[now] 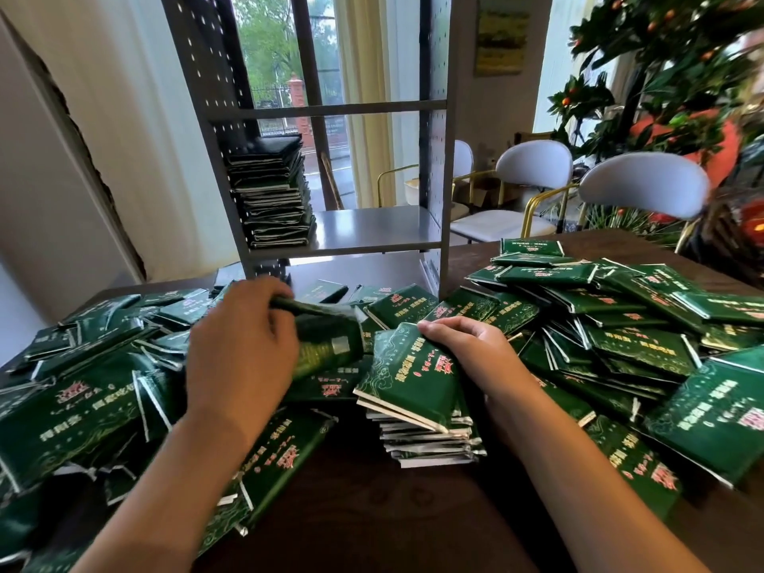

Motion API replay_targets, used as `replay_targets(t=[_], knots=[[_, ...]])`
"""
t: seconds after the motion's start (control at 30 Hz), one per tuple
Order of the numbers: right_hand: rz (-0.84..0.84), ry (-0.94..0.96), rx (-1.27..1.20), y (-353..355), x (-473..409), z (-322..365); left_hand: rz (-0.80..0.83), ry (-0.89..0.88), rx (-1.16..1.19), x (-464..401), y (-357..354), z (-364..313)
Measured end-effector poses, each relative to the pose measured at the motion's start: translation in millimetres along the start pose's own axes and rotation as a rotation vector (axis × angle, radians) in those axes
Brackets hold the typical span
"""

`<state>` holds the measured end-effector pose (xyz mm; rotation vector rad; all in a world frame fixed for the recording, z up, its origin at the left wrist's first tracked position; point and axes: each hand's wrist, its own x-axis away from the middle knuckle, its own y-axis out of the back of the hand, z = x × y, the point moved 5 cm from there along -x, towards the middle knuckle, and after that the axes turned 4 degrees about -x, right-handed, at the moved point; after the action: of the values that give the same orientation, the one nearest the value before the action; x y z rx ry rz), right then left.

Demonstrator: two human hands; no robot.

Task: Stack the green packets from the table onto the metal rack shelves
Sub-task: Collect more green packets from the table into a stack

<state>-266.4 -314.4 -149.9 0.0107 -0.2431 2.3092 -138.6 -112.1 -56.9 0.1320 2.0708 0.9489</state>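
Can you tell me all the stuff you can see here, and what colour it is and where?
rack: one, grey metal, back of table
shelf stack: one pile, dark green, left on middle shelf
loose packets: too many to count, green, spread over table
table stack: one, green, front centre
table: one, dark brown
chairs: three, white, behind on right
plant: one, green with orange fruit, far right
left hand: grip on a packet
right hand: on table stack
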Motion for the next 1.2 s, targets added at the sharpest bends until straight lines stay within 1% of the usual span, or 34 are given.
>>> replay_targets(t=[0.07, 0.13, 0.2, 0.27, 0.4, 0.43, 0.5, 0.57, 0.7, 0.8, 0.93, 1.0, 1.07, 1.13, 1.2], knots=[[-0.001, -0.007, -0.007, 0.7, 0.2, -0.9, -0.083, 0.08, 0.122, -8.6, 18.7, 4.1], [0.007, -0.014, -0.006, -0.1, -0.2, -2.0, -0.087, 0.145, 0.302, -14.4, 30.7, 5.7], [0.016, -0.002, 0.012, -1.3, -0.8, -2.2, 0.015, 0.191, 0.549, -15.2, 27.1, 0.2], [0.023, 0.005, 0.018, -2.0, -0.3, -1.7, 0.168, 0.244, 0.769, -11.6, 10.1, -9.3], [0.023, 0.029, 0.056, -1.5, -2.6, -2.7, 0.524, 0.317, 0.901, 3.9, -35.8, -22.6], [0.019, 0.022, 0.053, 0.0, -3.7, -3.7, 0.582, 0.333, 0.944, 7.6, -43.8, -23.6], [0.016, 0.024, 0.051, 2.1, -6.3, -5.5, 0.6, 0.358, 1.031, 11.0, -51.6, -20.6], [0.016, 0.032, 0.064, 2.1, -6.7, -5.7, 0.601, 0.365, 1.024, 12.7, -54.7, -17.8], [0.008, 0.013, 0.048, 0.2, -6.4, -5.4, 0.648, 0.352, 0.875, 15.9, -57.9, -18.6], [-0.006, -0.016, 0.015, 0.8, -5.4, -3.7, 0.675, 0.347, 0.823, 16.2, -56.1, -21.1], [0.012, 0.069, 0.157, -4.3, -4.5, -3.2, 0.724, 0.372, 0.812, 18.8, -57.6, -20.9], [-0.017, 0.085, 0.17, -4.3, -2.7, -3.6, 0.803, 0.383, 0.85, 23.9, -60.9, -23.3], [-0.03, 0.091, 0.171, -3.0, -2.3, -3.0, 0.875, 0.34, 0.821, 28.4, -58.5, -30.0], [-0.053, 0.109, 0.209, -2.1, -2.7, -2.4, 0.886, 0.314, 0.753, 28.0, -53.8, -32.6], [-0.063, 0.152, 0.301, -3.1, -0.8, -0.4, 0.881, 0.341, 0.719, 26.6, -49.6, -32.6]])
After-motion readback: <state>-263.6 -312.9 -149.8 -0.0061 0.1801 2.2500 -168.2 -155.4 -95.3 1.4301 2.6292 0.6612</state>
